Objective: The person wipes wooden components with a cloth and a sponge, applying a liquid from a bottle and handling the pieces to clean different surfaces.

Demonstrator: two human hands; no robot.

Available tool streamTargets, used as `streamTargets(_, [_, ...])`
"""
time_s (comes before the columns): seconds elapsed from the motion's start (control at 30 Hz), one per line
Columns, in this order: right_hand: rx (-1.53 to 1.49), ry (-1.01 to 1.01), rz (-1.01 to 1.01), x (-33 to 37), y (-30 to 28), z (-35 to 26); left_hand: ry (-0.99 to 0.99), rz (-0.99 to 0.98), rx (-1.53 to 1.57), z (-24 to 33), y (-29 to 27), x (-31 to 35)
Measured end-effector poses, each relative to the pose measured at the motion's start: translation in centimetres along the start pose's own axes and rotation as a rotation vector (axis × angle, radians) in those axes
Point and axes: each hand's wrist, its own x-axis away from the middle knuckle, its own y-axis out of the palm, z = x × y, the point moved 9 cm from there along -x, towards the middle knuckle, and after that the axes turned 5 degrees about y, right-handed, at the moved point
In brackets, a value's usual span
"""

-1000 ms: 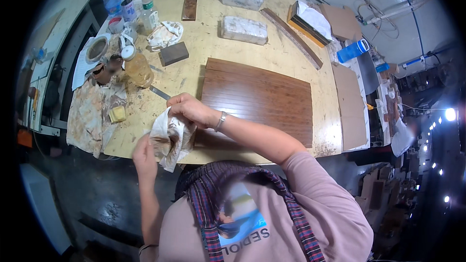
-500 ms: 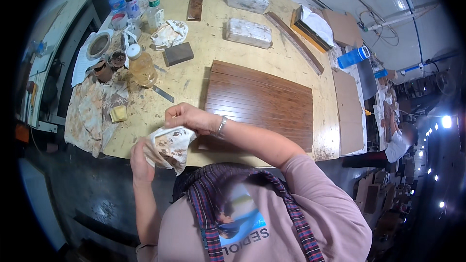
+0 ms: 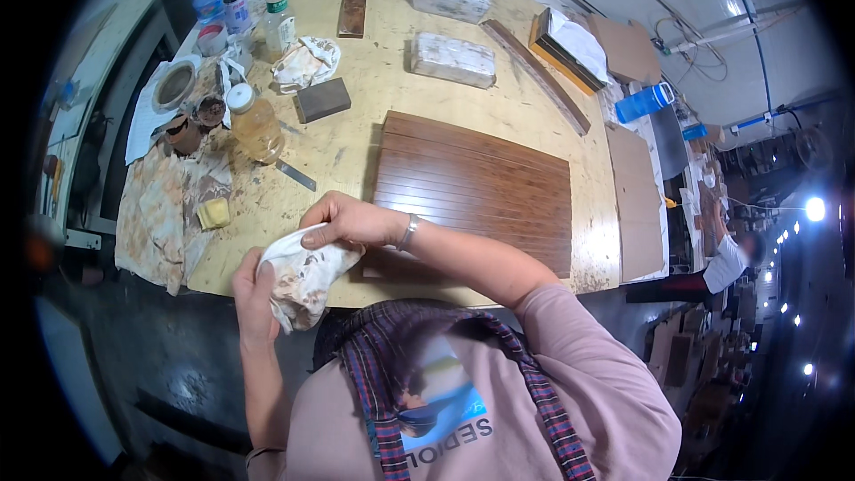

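Between my two hands hangs a white rag (image 3: 307,281) with brown stains, just over the near edge of the table. My left hand (image 3: 256,296) grips its left side, thumb on top. At its upper right, my right hand (image 3: 343,221) pinches the cloth between thumb and fingers. A brown wooden panel with lengthwise grooves (image 3: 476,191) lies flat on the table to the right, its near left corner partly under my right forearm. A small yellow sponge-like pad (image 3: 213,213) rests left of my hands.
A jar of amber liquid (image 3: 257,127), a dark block (image 3: 322,101), a flat metal blade (image 3: 296,175) and a crumpled rag (image 3: 305,63) lie at left. Two wrapped white blocks (image 3: 452,59) sit farther back. A stained cloth (image 3: 153,218) drapes over the left edge. Another person (image 3: 726,263) is at far right.
The rag has been turned and spread between my hands, its upper edge now pulled into a smooth fold. My left hand has shifted slightly left.
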Motion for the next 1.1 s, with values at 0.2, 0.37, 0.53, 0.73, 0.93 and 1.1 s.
streamTargets(0.2, [-0.061,-0.037,-0.055,-1.1,-0.7,1.3,-0.142,0.045,0.095,-1.2,-0.2,0.0])
streamTargets(0.37, [0.169,0.083,-0.054,-3.9,-2.0,3.3,-0.063,0.17,0.183,-1.0,-2.3,-0.2])
streamTargets(0.53, [0.441,-0.073,0.517,-6.8,-9.0,-1.7,0.081,0.174,0.025,2.9,-4.1,-0.3])
streamTargets(0.73, [0.691,-0.555,0.975,-8.5,-11.7,-6.3,0.084,0.348,0.161,3.2,-7.0,-1.2])
streamTargets(0.93, [0.337,-0.193,0.472,-7.3,-6.7,0.2,0.042,0.425,0.315,1.9,-8.6,-1.1])
streamTargets(1.1, [0.257,0.156,0.48,-5.1,-6.4,7.7,0.029,0.45,0.47,2.0,-8.5,-1.5])
